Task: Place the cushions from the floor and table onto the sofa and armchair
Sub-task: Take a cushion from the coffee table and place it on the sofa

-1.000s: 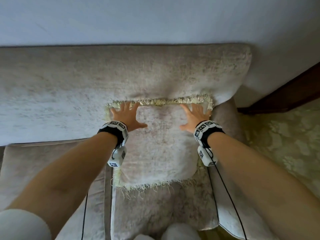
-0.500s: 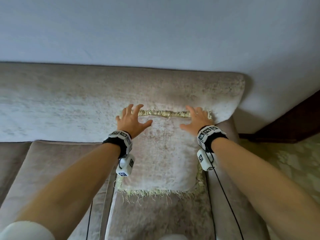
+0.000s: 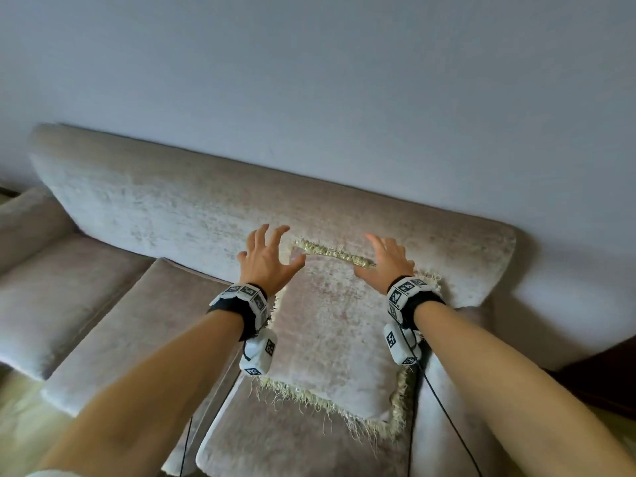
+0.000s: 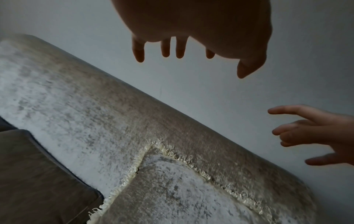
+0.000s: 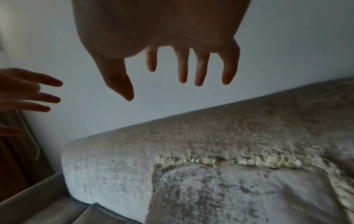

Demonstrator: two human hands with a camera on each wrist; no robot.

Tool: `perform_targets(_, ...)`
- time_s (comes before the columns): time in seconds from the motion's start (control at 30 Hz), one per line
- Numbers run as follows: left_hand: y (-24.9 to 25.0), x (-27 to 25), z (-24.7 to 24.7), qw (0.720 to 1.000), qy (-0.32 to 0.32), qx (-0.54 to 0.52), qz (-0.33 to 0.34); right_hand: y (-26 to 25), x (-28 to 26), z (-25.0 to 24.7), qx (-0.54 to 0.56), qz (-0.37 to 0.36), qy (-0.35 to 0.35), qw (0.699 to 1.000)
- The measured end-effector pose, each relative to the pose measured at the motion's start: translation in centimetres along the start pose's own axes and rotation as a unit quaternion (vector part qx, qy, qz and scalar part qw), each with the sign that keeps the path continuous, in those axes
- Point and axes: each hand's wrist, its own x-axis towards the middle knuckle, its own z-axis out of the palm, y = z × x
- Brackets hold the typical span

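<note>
Leaning: fringed beige velvet cushion (image 3: 330,325) against the long beige velvet sofa (image 3: 144,215) backrest.
Wall: pale blue-grey plaster wall (image 3: 344,80) behind.
Hands: left hand (image 3: 266,261) and right hand (image 3: 387,265) spread, holding nothing.

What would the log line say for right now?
stage: cushion placed | cushion: leaning on sofa backrest | left hand: open, off cushion | right hand: open, off cushion

No legible text, brand, number or sign. Only printed marks: black-and-white square fiducial patterns on the white blocks of the left wristband (image 3: 242,297) and the right wristband (image 3: 406,294), and on the white camera units hanging below each; these are coded patterns, not readable characters.
</note>
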Motion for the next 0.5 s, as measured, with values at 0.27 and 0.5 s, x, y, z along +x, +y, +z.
perform_targets(0.27, -4.6, -5.6, -5.0, 0.995, 0.051, 0.029, -0.081, -6.6, -1.4, 1.6, -0.008, -0.095, -0.030, 0.995)
perform_targets(0.5, -12.7, -10.9, -9.8, 0.978, 0.103, 0.047, -0.176, -15.8, -3.0, 6.1, -0.008, -0.174, -0.076, 0.982)
